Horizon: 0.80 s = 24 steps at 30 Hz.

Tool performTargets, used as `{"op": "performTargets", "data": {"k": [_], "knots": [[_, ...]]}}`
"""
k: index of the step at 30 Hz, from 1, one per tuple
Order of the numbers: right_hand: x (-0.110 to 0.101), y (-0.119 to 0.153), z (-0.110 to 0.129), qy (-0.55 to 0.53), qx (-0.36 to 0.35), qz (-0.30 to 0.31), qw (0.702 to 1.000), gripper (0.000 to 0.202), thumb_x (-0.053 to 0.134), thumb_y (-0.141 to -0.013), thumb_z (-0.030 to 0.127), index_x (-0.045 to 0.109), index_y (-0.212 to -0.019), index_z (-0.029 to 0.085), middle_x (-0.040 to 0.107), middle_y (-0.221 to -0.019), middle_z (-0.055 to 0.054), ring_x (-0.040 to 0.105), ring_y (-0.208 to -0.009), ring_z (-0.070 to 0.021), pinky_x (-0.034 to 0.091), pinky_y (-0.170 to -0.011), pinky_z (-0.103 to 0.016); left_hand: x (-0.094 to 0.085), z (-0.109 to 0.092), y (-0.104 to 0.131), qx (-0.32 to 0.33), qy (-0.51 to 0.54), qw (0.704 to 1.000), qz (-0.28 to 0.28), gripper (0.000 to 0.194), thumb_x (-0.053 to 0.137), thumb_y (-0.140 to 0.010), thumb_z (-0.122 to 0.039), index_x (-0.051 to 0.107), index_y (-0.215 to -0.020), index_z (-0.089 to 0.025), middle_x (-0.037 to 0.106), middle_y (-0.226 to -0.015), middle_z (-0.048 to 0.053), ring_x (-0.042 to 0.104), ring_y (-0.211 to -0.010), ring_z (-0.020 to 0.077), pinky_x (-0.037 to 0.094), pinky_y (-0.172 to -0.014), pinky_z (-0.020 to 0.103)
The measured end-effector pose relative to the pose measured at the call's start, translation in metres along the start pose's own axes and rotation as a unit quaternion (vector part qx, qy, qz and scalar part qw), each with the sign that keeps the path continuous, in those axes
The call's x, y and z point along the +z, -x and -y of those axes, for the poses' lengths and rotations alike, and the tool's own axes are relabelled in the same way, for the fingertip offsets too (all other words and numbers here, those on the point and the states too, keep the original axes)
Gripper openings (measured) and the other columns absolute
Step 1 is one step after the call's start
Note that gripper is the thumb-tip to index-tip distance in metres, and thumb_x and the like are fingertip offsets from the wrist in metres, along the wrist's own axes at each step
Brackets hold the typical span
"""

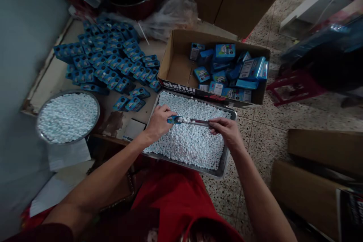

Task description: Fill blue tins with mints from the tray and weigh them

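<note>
My left hand [162, 121] is closed around a small blue box [172, 119], held over a metal tray [223, 176] heaped with small white and pale blue pellets [193, 145]. From the right, my right hand [225, 130] pinches the handle of a narrow metal scoop [201, 122]. Several pellets lie on the scoop, and its tip meets the end of the box. Whether pellets are passing into the box I cannot tell.
Many small blue boxes [113, 64] stand in rows on the table [153, 47]. A round metal bowl [98, 115] of pellets sits at the left. Behind the tray, a cardboard box [167, 55] holds several blue packs [225, 51]. More cartons [306, 185] stand at the right.
</note>
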State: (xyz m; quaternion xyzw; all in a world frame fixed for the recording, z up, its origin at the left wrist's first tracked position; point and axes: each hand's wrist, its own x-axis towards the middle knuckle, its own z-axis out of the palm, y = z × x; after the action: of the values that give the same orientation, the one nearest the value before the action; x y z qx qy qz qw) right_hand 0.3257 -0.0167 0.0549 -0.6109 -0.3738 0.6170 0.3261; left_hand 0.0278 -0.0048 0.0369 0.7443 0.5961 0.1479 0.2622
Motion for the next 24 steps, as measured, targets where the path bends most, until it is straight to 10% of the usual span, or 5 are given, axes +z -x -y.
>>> {"op": "performTargets", "data": {"k": [5, 11, 15, 21, 24], "knots": [[0.024, 0.000, 0.025, 0.100, -0.064, -0.021, 0.993, 0.019, 0.075, -0.080, 0.031, 0.081, -0.091, 0.017, 0.071, -0.063, -0.001, 0.064, -0.053, -0.0124, 0.051, -0.055, -0.024, -0.008, 0.005, 0.000, -0.034, -0.002, 0.999, 0.004, 0.033, 0.072, -0.074, -0.012, 0.080, -0.104, -0.021, 0.064, -0.098, 0.006, 0.057, -0.096, 0.0237, 0.047, -0.089, 0.036], [0.004, -0.013, -0.057, -0.097, 0.145, 0.016, 0.985, 0.041, 0.095, -0.057, 0.041, 0.078, -0.083, 0.015, 0.071, -0.066, -0.003, 0.059, -0.050, -0.0092, 0.048, -0.049, -0.020, -0.026, 0.030, 0.009, -0.071, 0.027, 0.996, -0.038, 0.033, 0.078, -0.073, -0.019, 0.079, -0.105, -0.024, 0.066, -0.099, 0.005, 0.059, -0.098, 0.0229, 0.048, -0.091, 0.035], [-0.011, 0.003, -0.110, -0.123, 0.148, -0.059, 0.979, 0.044, 0.097, -0.056, 0.043, 0.080, -0.088, 0.016, 0.073, -0.072, -0.003, 0.065, -0.059, -0.0118, 0.054, -0.055, -0.020, -0.038, 0.046, 0.018, -0.071, -0.030, 0.993, -0.090, 0.032, 0.075, -0.076, -0.015, 0.079, -0.106, -0.023, 0.064, -0.099, 0.006, 0.057, -0.099, 0.0238, 0.048, -0.092, 0.037], [-0.045, 0.045, -0.121, -0.072, 0.143, -0.141, 0.977, 0.045, 0.097, -0.056, 0.045, 0.082, -0.087, 0.016, 0.074, -0.073, -0.003, 0.065, -0.060, -0.0116, 0.054, -0.057, -0.019, -0.033, 0.048, 0.022, 0.005, -0.013, 0.998, -0.059, 0.033, 0.073, -0.075, -0.012, 0.080, -0.104, -0.026, 0.065, -0.096, 0.005, 0.059, -0.096, 0.0223, 0.048, -0.094, 0.037], [-0.053, 0.049, -0.116, -0.043, 0.136, -0.146, 0.979, 0.045, 0.095, -0.057, 0.047, 0.083, -0.087, 0.016, 0.074, -0.072, -0.004, 0.064, -0.059, -0.0127, 0.054, -0.056, -0.021, -0.029, 0.065, 0.024, -0.083, 0.051, 0.991, -0.088, 0.031, 0.080, -0.074, -0.026, 0.080, -0.104, -0.023, 0.066, -0.096, 0.004, 0.063, -0.092, 0.0214, 0.051, -0.089, 0.034]]}}
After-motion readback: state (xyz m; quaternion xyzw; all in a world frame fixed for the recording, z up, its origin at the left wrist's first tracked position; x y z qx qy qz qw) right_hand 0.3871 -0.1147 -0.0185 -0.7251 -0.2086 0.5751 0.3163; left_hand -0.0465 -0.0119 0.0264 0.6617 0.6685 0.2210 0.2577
